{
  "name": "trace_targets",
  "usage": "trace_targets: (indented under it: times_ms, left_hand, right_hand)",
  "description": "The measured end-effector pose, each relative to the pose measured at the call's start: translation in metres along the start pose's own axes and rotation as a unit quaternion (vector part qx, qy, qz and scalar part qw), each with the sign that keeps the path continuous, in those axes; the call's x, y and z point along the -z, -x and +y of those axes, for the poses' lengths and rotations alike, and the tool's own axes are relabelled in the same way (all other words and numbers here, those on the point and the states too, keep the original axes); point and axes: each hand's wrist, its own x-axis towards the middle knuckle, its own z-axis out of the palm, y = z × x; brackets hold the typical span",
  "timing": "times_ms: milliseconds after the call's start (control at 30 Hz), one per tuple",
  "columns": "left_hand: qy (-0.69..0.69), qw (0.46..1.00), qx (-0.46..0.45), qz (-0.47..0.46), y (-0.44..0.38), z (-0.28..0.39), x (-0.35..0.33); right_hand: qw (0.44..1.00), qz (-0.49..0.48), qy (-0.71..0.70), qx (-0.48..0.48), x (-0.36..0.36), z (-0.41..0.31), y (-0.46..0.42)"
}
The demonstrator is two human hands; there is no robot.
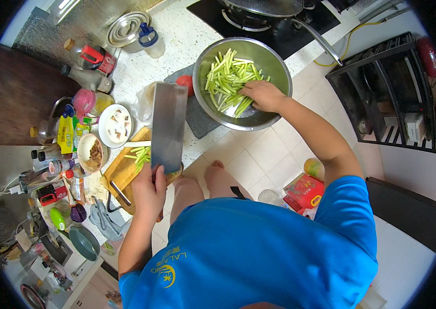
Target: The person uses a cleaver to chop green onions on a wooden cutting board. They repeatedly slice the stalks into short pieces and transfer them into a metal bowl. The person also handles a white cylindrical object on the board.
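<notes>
My left hand (149, 189) grips the handle of a cleaver (168, 127), its broad steel blade pointing away from me over a wooden cutting board (127, 166). A few cut green vegetable stalks (140, 156) lie on the board beside the blade, which hides part of it. To the right, my right hand (264, 95) reaches into a large steel bowl (218, 119), with its fingertips among a heap of cut green stalks (227, 77). Whether the fingers close on any stalks is hidden. A red, round item (185, 85) sits between blade and bowl on a dark grey mat (202, 121).
Left of the board stand a white bowl (115, 126) of pale liquid with brown pieces, a bowl of brown food (92, 153) and several bottles. A lidded pan (268, 7) sits on the black cooktop (318, 23), its handle (320, 42) jutting past the counter edge behind the steel bowl.
</notes>
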Motion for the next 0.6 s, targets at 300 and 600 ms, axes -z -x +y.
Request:
trace_targets:
  times_ms: [300,600]
  left_hand:
    - [0.082,0.99,0.113,-0.007,0.046,-0.047,-0.016]
    - [0.111,0.984,0.141,0.0,0.054,-0.055,-0.017]
  right_hand:
    - [0.999,-0.039,0.004,-0.023,-0.005,-0.002,-0.013]
    - [0.999,-0.01,0.005,-0.049,-0.006,0.009,-0.021]
